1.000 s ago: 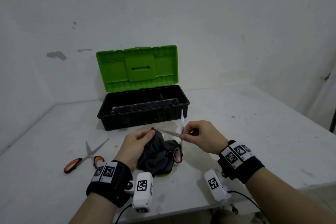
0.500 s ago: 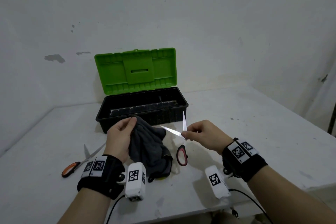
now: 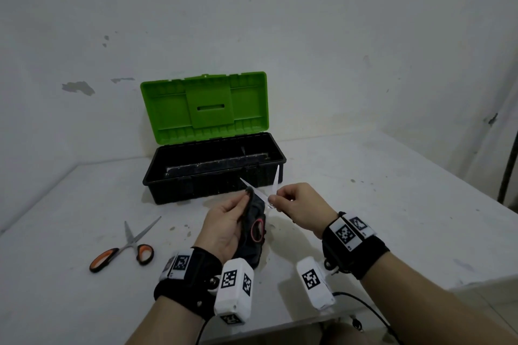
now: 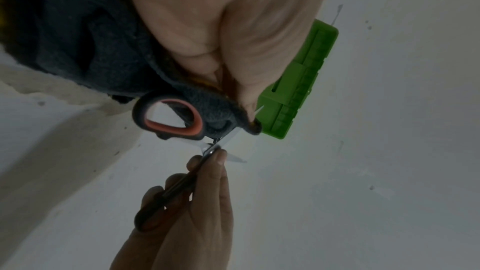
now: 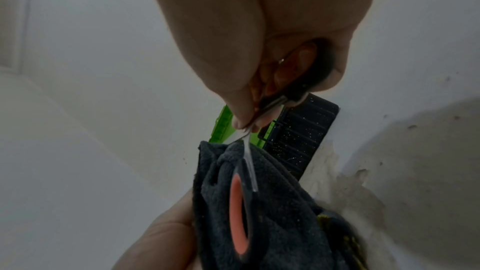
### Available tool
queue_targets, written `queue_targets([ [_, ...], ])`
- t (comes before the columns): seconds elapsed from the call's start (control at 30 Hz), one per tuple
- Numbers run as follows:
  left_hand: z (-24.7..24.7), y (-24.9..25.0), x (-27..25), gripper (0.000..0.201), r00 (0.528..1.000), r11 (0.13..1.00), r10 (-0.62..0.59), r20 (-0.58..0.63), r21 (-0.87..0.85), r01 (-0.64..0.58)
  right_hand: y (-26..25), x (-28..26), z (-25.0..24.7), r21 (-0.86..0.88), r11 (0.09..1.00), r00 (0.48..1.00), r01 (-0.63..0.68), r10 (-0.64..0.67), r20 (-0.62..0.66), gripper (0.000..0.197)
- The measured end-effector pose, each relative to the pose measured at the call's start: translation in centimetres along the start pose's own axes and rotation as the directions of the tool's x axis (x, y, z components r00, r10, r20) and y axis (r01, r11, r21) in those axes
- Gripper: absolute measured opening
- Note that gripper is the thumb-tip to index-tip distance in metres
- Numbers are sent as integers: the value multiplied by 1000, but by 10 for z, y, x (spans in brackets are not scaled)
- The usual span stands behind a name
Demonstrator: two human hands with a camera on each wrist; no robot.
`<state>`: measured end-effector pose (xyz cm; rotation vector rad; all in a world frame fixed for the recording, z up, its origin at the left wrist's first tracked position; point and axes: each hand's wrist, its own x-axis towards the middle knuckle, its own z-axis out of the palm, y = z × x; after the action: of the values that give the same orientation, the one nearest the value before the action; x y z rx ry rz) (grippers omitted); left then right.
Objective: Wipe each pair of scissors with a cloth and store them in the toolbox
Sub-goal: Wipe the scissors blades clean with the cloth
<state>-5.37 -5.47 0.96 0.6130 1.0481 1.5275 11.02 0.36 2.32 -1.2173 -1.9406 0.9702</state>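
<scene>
- Now, nearest to the person, the left hand (image 3: 224, 228) grips a dark grey cloth (image 3: 256, 235), fingers and thumb curled round it and pinching a fold over one blade of the open scissors (image 3: 265, 199).
- Just right of it, the right hand (image 3: 300, 204) holds these scissors by one handle loop, fingers curled, thumb and forefinger pinching near the pivot; the other loop, black with orange lining, hangs free against the cloth.
- Both blades point away from the person, spread in a V towards the toolbox (image 3: 214, 169); the left blade runs into the cloth, so I judge the wipe must go along this blade, from pivot to tip.
- To the left, the second scissors (image 3: 126, 246) lie flat on the white table (image 3: 392, 218), apart from both hands and nearer to the left one, tips pointing far and right.
- Further away, the toolbox stands open just beyond the hands, its long side across the view; its black tray looks scratched and dusty, and I see no scissors inside.
- Its green lid (image 3: 204, 108) stands upright, ribbed hard plastic; the cloth looks soft and fleecy, the blades thin, bright and smooth.
</scene>
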Motion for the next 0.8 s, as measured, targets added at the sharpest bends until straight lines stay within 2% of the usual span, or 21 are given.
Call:
queue_targets([
  [0.1,-1,-1,2,17,1000,1000,9,-17,27,-8,-2,2,1,3,1000,1000,27,-27,1,34],
  [0.3,0,-2,3,32,1000,987,-21,-12,161,23,-8,-1,7,-9,993,993,116,-115,10,32],
  [0.53,7,-2,3,14,1000,968,1,19,250,-6,-9,0,7,-61,992,994,108,-109,-18,32],
  [0.7,10,-1,1,14,999,975,-38,1,221,37,-9,-1,5,-88,989,993,118,-117,7,29],
  [0.8,7,10,8,12,994,987,-52,-100,145,67,-7,-4,3,-100,989,994,105,-100,51,26],
])
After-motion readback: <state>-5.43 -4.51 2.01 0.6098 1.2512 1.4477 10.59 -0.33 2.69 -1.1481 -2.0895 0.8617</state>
